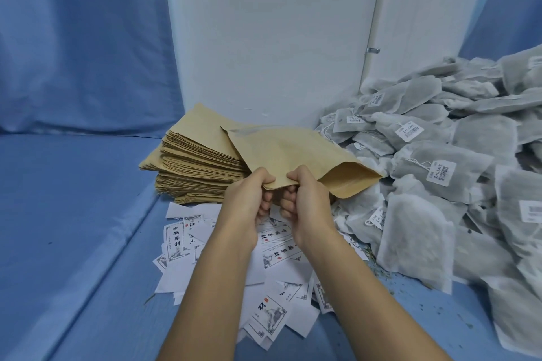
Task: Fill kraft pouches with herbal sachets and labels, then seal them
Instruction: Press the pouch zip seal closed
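Presently in hand: one kraft pouch (293, 152), lifted clear of the surface, in front of the stack and above the labels.
Pouch axis: its long side runs away from the person toward the far left; the mouth edge is the near one, slanting off to the right, where a paler inner face shows.
Left hand (249, 199): thumb on top and fingers (265, 204) curled under, pinching the near corner of the mouth.
Right hand (305, 199): same pinch just beside it, thumb above and fingers tucked below, almost touching the left.
Step (my reading): parting the two lips so the mouth gapes; nothing appears to be inside yet, though the inside is mostly hidden.
Herbal sachets (440, 173): a grey heap with barcode tags, to the right, just beyond the open end of the mouth, so the right hand is the nearer one to fetch from it.
Labels (272, 246): printed slips scattered directly under both wrists.
Stack of empty pouches (193, 167): behind and left, against the white panel (264, 38).
Blue cloth (88, 214): covers the work surface and the backdrop.
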Action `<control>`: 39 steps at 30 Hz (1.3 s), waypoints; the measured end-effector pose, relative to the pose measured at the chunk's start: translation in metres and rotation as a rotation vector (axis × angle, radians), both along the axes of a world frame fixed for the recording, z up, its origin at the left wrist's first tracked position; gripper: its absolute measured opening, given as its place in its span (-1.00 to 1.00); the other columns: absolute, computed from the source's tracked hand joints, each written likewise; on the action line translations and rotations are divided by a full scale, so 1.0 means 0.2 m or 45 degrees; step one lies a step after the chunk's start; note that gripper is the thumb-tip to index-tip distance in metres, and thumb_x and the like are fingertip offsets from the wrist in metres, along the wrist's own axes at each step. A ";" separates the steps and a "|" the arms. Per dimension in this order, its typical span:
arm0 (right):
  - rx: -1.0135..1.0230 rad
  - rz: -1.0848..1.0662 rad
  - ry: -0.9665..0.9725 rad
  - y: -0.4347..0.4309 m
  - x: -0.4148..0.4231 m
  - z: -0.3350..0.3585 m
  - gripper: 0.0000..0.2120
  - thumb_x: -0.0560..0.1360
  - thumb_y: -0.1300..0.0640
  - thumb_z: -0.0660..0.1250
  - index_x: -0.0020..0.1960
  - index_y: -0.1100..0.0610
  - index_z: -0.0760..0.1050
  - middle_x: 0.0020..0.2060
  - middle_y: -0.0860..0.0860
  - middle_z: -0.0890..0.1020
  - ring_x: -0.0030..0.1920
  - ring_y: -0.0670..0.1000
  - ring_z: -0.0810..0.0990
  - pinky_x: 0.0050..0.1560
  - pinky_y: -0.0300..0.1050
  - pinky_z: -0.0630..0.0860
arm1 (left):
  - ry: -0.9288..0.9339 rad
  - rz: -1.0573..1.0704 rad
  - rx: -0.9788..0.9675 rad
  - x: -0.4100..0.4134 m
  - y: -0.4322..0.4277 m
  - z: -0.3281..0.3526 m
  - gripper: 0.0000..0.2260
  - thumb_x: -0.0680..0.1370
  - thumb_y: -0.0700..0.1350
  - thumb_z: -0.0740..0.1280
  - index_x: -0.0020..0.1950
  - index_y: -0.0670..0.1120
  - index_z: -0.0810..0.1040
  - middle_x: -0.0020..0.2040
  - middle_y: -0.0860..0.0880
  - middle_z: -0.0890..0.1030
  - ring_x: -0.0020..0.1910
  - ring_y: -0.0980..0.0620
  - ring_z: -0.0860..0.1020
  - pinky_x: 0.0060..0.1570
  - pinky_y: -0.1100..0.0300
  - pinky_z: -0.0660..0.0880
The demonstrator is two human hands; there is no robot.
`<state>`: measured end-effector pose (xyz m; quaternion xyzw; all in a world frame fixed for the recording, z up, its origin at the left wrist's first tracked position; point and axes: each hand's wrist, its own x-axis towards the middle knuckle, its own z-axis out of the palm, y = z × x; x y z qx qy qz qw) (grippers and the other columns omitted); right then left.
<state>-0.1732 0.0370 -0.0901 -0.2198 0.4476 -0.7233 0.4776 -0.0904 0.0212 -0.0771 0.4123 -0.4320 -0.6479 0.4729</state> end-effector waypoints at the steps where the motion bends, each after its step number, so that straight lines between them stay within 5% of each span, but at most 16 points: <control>1: 0.005 0.006 0.006 0.00 0.00 0.00 -0.73 0.47 0.19 0.17 -0.36 0.09 0.19 -0.62 -0.07 0.19 -0.65 -0.10 0.09 -0.63 -0.32 0.04 | 0.001 0.007 0.000 0.00 0.00 0.00 -0.77 0.45 -0.21 0.29 -0.40 -0.08 0.39 -0.59 0.05 0.35 -0.62 0.14 0.26 -0.54 0.30 0.21; 21: 0.034 -0.001 -0.098 0.01 -0.06 0.01 -0.71 0.46 0.15 0.15 -0.41 0.10 0.20 -0.64 -0.09 0.17 -0.66 -0.11 0.06 -0.64 -0.33 0.00 | -0.016 0.071 -0.008 0.03 -0.01 0.02 -0.80 0.47 -0.21 0.28 -0.35 -0.07 0.36 -0.61 0.07 0.33 -0.63 0.15 0.25 -0.56 0.34 0.19; 32: 0.032 0.092 0.067 0.01 -0.02 0.01 -0.72 0.49 0.13 0.11 -0.39 0.11 0.22 -0.64 -0.06 0.23 -0.65 -0.09 0.10 -0.62 -0.31 0.06 | 0.069 0.112 0.043 -0.01 0.03 0.03 -0.85 0.48 -0.23 0.29 -0.30 -0.14 0.44 -0.59 0.03 0.42 -0.65 0.15 0.31 -0.60 0.38 0.27; 39: 0.016 0.019 -0.125 0.01 -0.03 0.02 -0.73 0.47 0.20 0.13 -0.39 0.10 0.19 -0.65 -0.08 0.17 -0.67 -0.11 0.06 -0.64 -0.33 0.00 | 0.151 0.345 0.049 -0.05 0.06 0.02 -0.85 0.45 -0.19 0.30 -0.32 -0.13 0.42 -0.60 0.04 0.41 -0.64 0.14 0.30 -0.56 0.33 0.26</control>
